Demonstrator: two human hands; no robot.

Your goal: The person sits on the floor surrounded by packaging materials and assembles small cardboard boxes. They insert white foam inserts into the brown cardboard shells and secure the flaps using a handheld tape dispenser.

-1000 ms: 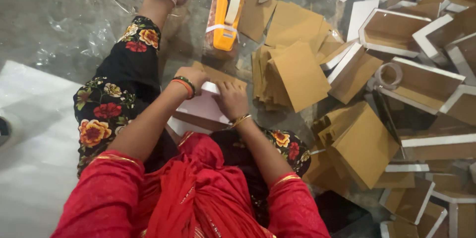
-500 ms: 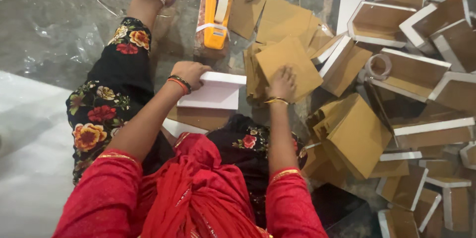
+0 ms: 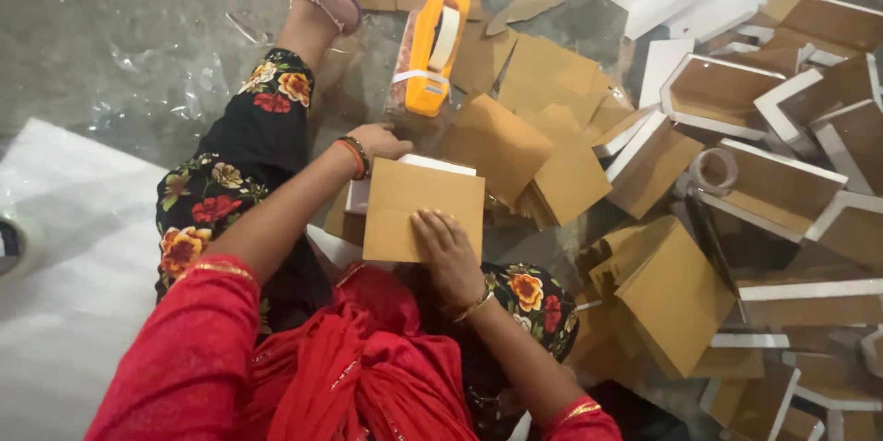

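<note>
the right hand (image 3: 448, 252) lies flat, fingers spread and pressing down on a brown cardboard sheet (image 3: 421, 209) that rests over the person's lap; it grips nothing, only presses. the left hand (image 3: 380, 141) is just past the sheet's far left corner, fingers curled down onto the white-edged box (image 3: 440, 165) that peeks out from under the sheet; whether it is clamped on the box i cannot tell, as the fingertips are hidden. beyond the left hand an orange tape dispenser (image 3: 430, 50) lies on the floor (image 3: 110, 27), holding a roll of pale tape. to the right of the sheet a loose stack of brown cardboard sheets (image 3: 543, 151) fans out on the floor. further right lie many open box trays (image 3: 773, 183), brown inside with white rims, all with nothing in them that can be seen, and a roll of clear tape (image 3: 714, 171) rests against one. a folded brown box (image 3: 676, 298) sits near the right knee. a white sheet (image 3: 64, 248) covers the floor at the left edge.
</note>
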